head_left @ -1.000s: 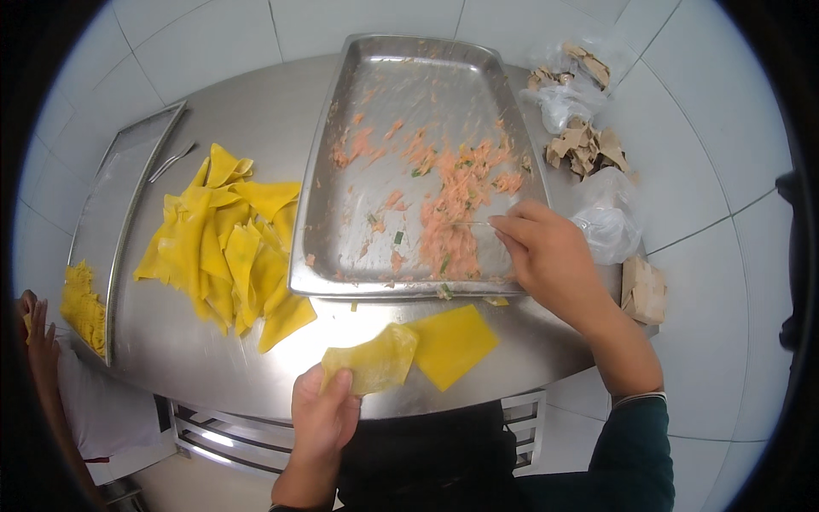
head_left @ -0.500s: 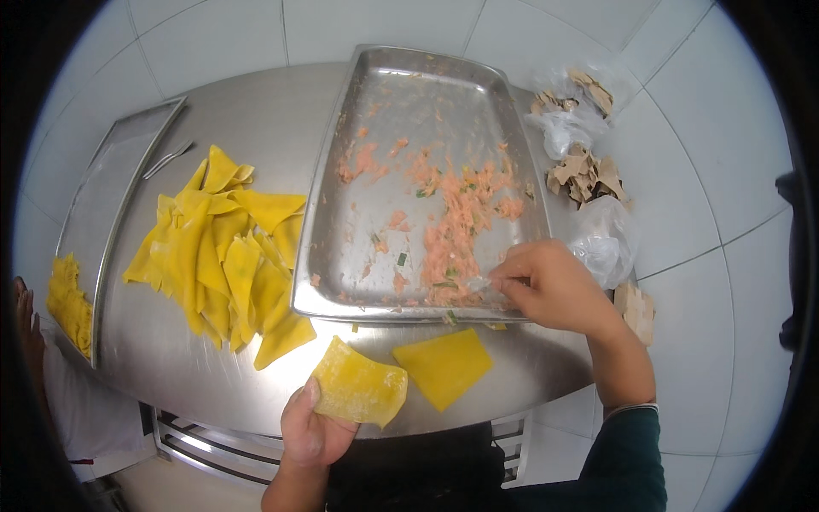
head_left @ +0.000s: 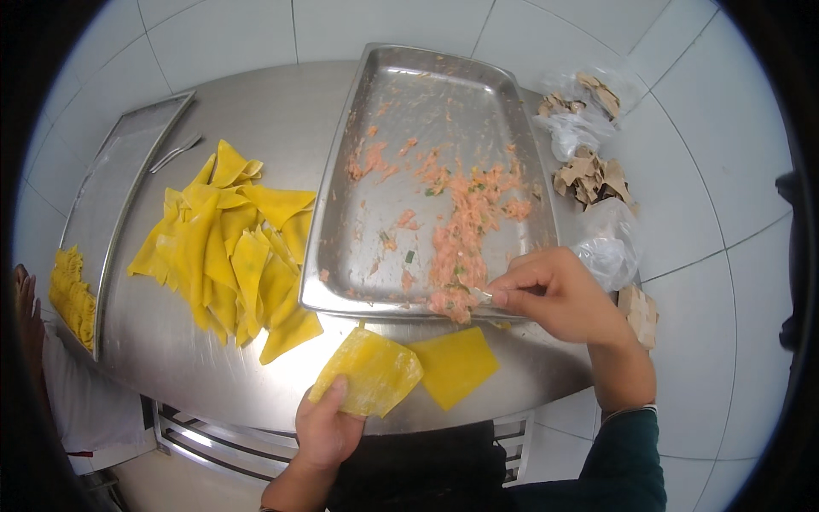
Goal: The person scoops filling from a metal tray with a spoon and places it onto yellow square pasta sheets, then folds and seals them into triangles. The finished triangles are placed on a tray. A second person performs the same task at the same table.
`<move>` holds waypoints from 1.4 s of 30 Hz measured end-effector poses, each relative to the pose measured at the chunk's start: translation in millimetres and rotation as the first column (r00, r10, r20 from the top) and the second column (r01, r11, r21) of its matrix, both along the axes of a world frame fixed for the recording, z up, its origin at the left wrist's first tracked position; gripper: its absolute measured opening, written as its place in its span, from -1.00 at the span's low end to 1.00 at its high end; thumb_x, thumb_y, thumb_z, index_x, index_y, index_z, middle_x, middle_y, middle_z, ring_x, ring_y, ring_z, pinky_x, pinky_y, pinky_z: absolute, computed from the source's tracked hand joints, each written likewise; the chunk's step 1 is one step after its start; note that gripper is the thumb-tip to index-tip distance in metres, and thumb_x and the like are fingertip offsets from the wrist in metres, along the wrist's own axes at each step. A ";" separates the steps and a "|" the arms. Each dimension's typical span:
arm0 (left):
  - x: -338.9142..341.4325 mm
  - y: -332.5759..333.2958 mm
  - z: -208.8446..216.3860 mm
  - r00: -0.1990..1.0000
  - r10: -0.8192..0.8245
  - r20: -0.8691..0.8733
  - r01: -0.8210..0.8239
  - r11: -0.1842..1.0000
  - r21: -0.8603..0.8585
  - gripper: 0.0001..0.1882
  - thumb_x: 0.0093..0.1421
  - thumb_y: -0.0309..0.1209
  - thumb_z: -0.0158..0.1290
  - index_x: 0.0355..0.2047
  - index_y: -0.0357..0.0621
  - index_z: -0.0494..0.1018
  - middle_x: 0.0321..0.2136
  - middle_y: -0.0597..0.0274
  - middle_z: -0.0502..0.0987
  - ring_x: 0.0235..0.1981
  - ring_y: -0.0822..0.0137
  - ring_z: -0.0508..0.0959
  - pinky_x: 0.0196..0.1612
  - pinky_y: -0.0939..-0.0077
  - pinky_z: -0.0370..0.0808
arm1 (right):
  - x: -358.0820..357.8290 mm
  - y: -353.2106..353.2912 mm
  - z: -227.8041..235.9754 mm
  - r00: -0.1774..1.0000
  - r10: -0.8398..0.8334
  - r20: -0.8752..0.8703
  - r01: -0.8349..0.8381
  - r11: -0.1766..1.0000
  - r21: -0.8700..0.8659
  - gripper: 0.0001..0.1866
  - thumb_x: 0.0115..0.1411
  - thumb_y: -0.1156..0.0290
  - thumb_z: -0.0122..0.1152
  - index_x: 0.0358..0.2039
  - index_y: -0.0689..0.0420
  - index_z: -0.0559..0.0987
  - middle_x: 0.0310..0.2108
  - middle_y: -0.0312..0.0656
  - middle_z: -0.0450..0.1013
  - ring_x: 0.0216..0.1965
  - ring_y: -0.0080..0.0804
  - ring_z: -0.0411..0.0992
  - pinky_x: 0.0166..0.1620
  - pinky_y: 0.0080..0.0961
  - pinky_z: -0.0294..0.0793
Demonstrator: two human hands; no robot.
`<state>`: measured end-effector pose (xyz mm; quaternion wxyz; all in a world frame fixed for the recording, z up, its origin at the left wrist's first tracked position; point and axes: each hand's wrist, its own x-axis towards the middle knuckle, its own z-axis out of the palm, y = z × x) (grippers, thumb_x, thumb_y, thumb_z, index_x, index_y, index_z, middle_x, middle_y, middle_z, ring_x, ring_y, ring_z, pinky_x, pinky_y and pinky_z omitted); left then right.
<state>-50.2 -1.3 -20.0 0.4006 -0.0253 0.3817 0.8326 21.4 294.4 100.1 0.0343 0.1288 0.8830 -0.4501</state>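
A person works at a stainless-steel table (head_left: 247, 102) set against white tiled walls (head_left: 409, 21), the left hand (head_left: 328, 427) pinching a floured yellow sheet (head_left: 371, 371) between thumb and fingers over the table's near edge. The right hand (head_left: 554, 294), its fingertips closed on a small utensil (head_left: 480, 294), is poised at the near right of a deep metal pan (head_left: 351, 247), the tool's tip against a clump of pinkish filling (head_left: 465, 222) flecked with green. Filling lies smeared across the pan's floor, thickest right of centre. A second yellow sheet (head_left: 456, 367) lies flat on the bright steel, just in front of the pan, and a loose heap of yellow sheets (head_left: 217, 243) spreads to its left. Beyond the heap, a fork (head_left: 177, 154) rests beside a shallow tray (head_left: 128, 162) with yellow pieces (head_left: 72, 294) at its near end. Clear plastic bags (head_left: 607, 247), torn brown paper (head_left: 590, 177) and a tan block-shaped package (head_left: 638, 316) line the right side. At far left, another person's hand (head_left: 26, 311) shows above a white garment (head_left: 90, 392); a slatted metal rack (head_left: 222, 444) stands below the tabletop.
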 end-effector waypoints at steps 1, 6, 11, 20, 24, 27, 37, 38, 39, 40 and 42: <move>2.3 2.0 4.3 0.999 -0.027 -0.020 0.027 1.000 0.004 -0.44 0.39 -0.30 -0.11 0.30 -0.40 0.15 0.22 -0.09 0.36 0.25 0.01 0.38 0.33 0.04 0.29 | 6.0 -8.7 0.3 0.998 -0.020 -0.059 0.016 0.998 -0.059 -0.86 0.20 0.53 0.24 -0.25 0.27 0.68 -0.52 -0.09 0.46 -0.47 -0.34 0.44 -0.35 -0.44 0.39; 15.9 16.3 26.9 0.996 -0.070 -0.061 0.073 0.995 0.063 -0.41 0.42 -0.28 -0.15 0.33 -0.38 0.08 0.25 -0.10 0.31 0.28 0.00 0.35 0.34 0.02 0.26 | 39.6 -63.0 -18.1 0.947 -0.014 -0.322 0.010 1.000 -0.013 -0.69 0.14 0.67 0.23 -0.08 0.22 0.66 -0.45 -0.11 0.46 -0.44 -0.38 0.45 -0.34 -0.48 0.43; 29.4 21.9 42.6 0.998 -0.037 -0.048 0.042 0.992 0.121 -0.39 0.46 -0.19 -0.22 0.35 -0.37 0.03 0.28 -0.11 0.25 0.30 0.01 0.31 0.35 0.01 0.24 | 62.6 -116.4 -70.3 0.807 -0.022 -0.590 0.194 0.954 0.230 -0.46 -0.06 0.80 0.21 0.00 0.19 0.65 -0.34 -0.11 0.47 -0.42 -0.24 0.46 -0.33 -0.44 0.49; 31.7 20.8 22.5 0.999 0.033 -0.004 -0.032 0.989 0.142 -0.44 0.50 -0.16 -0.32 0.31 -0.36 0.10 0.25 -0.08 0.29 0.28 0.06 0.33 0.36 0.06 0.23 | 89.7 -128.0 -101.4 0.852 -0.026 -0.523 0.186 0.949 0.255 -0.45 -0.12 0.78 0.25 -0.03 0.18 0.66 -0.34 -0.09 0.45 -0.42 -0.21 0.50 -0.37 -0.43 0.52; 28.3 19.1 15.3 0.994 0.112 -0.001 -0.111 0.988 0.107 -0.44 0.51 -0.16 -0.33 0.30 -0.36 0.11 0.24 -0.09 0.30 0.26 0.05 0.34 0.36 0.08 0.23 | 100.0 -119.5 -81.1 0.858 -0.125 -0.497 0.213 0.969 0.124 -0.49 -0.07 0.75 0.26 -0.03 0.16 0.66 -0.34 -0.10 0.46 -0.42 -0.21 0.52 -0.36 -0.41 0.54; 31.5 18.8 15.7 0.999 0.036 -0.034 -0.033 0.997 0.073 -0.44 0.51 -0.15 -0.35 0.30 -0.36 0.11 0.25 -0.10 0.30 0.26 0.05 0.35 0.36 0.08 0.23 | 93.5 -123.0 -82.6 0.798 -0.044 -0.601 0.207 0.957 0.204 -0.50 -0.06 0.72 0.28 -0.03 0.14 0.66 -0.35 -0.10 0.47 -0.42 -0.23 0.52 -0.37 -0.42 0.55; 21.6 11.5 21.1 0.992 0.025 0.125 -0.038 0.993 0.109 -0.46 0.50 -0.15 -0.31 0.31 -0.30 0.13 0.22 -0.06 0.34 0.26 0.03 0.35 0.34 0.06 0.26 | 90.7 -121.7 -90.0 0.816 0.216 -0.537 0.014 0.920 0.392 -0.54 -0.12 0.67 0.35 -0.12 0.08 0.67 -0.55 -0.29 0.41 -0.57 -0.36 0.43 -0.52 -0.45 0.39; 24.6 13.5 21.3 0.989 -0.009 0.149 -0.007 0.994 0.105 -0.46 0.50 -0.15 -0.31 0.30 -0.30 0.13 0.21 -0.06 0.34 0.26 0.04 0.35 0.35 0.07 0.26 | 89.8 -121.3 -90.8 0.800 0.273 -0.534 -0.025 0.905 0.425 -0.54 -0.12 0.64 0.38 -0.12 0.08 0.67 -0.56 -0.31 0.41 -0.58 -0.38 0.42 -0.53 -0.45 0.36; 27.4 15.8 21.3 0.984 -0.045 0.174 0.025 0.993 0.114 -0.46 0.50 -0.14 -0.31 0.30 -0.30 0.13 0.21 -0.06 0.34 0.26 0.04 0.35 0.35 0.07 0.25 | 90.2 -119.2 -90.7 0.817 0.356 -0.454 -0.113 0.871 0.479 -0.55 -0.12 0.61 0.41 -0.13 0.07 0.67 -0.58 -0.34 0.40 -0.60 -0.39 0.41 -0.55 -0.45 0.33; 30.5 18.0 21.2 0.984 -0.070 0.167 0.053 0.994 0.100 -0.45 0.50 -0.14 -0.31 0.30 -0.31 0.13 0.21 -0.06 0.34 0.26 0.04 0.35 0.35 0.08 0.25 | 88.2 -118.7 -92.4 0.773 0.342 -0.534 -0.061 0.878 0.474 -0.53 -0.13 0.59 0.41 -0.12 0.05 0.67 -0.58 -0.33 0.39 -0.60 -0.41 0.40 -0.55 -0.45 0.33; 35.8 19.5 20.3 0.983 -0.110 0.146 0.092 0.987 0.128 -0.45 0.50 -0.14 -0.31 0.30 -0.32 0.13 0.22 -0.07 0.33 0.26 0.05 0.35 0.35 0.08 0.25 | 87.5 -115.2 -93.7 0.745 0.365 -0.558 -0.054 0.867 0.495 -0.51 -0.16 0.56 0.41 -0.10 0.02 0.67 -0.58 -0.32 0.38 -0.61 -0.44 0.38 -0.55 -0.45 0.33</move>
